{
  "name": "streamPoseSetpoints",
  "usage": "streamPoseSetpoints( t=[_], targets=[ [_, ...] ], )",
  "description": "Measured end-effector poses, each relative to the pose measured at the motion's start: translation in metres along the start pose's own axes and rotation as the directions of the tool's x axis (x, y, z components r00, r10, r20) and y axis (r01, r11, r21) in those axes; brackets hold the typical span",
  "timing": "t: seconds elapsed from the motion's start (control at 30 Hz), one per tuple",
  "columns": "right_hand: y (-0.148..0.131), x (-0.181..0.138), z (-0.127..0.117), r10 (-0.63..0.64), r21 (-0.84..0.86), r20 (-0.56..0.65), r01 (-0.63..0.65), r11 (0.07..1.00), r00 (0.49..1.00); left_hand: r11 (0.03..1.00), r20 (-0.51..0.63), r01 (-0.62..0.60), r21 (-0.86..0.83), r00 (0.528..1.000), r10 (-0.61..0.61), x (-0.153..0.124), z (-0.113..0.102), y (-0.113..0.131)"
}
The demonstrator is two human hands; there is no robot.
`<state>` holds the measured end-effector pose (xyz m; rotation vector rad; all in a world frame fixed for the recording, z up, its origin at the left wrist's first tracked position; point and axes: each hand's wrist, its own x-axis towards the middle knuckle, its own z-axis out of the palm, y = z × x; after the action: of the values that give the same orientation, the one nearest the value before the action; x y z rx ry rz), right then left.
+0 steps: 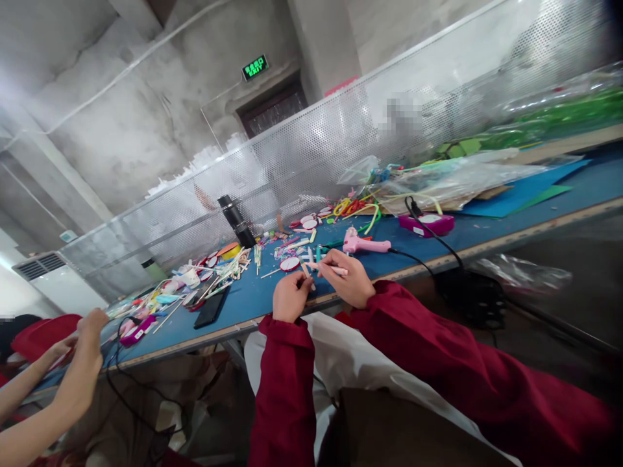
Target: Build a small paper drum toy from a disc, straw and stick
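Observation:
My left hand [291, 297] is closed, with a short pale stick [305, 269] pinched between thumb and fingers above the table's front edge. Just to its right, my right hand [351, 280] grips a pale pink pen-like stick [339, 270], its tip pointing at the piece in my left hand. What exactly these two sticks are is too small to tell. Behind my hands lie a round white disc with a red rim [290, 263] and a pink glue gun [366, 244] with a black cord.
The blue tabletop [257, 292] carries a black phone [212, 309], a black bottle [237, 222], heaped craft pieces [187, 279] and a purple box [426, 225]. Plastic bags and coloured sheets [520, 191] lie at right. Another person's hands [90, 334] work at far left.

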<state>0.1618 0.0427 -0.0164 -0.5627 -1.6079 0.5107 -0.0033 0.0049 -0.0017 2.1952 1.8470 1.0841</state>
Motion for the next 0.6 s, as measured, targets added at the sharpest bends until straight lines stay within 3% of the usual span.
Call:
streamPoseSetpoints(
  t=[0.2,0.4,0.6],
  targets=[
    [0.0007,0.0005,0.0005,-0.013,-0.007,0.048,0.014,1.000,0.999,1.000,-0.011,-0.007,0.020,1.000,0.008,0.0001,0.0010,-0.0009],
    [0.0012,-0.0003,0.0010,0.003,-0.043,-0.039,-0.004,0.999,0.999,1.000,-0.001,0.008,0.016,1.000,-0.008,-0.0010,0.0008,-0.0010],
    [-0.0022,0.0003,-0.0009,-0.014,-0.010,0.042,0.014,1.000,0.999,0.999,0.007,0.008,0.037,1.000,-0.008,-0.0006,-0.0001,0.0008]
  ],
)
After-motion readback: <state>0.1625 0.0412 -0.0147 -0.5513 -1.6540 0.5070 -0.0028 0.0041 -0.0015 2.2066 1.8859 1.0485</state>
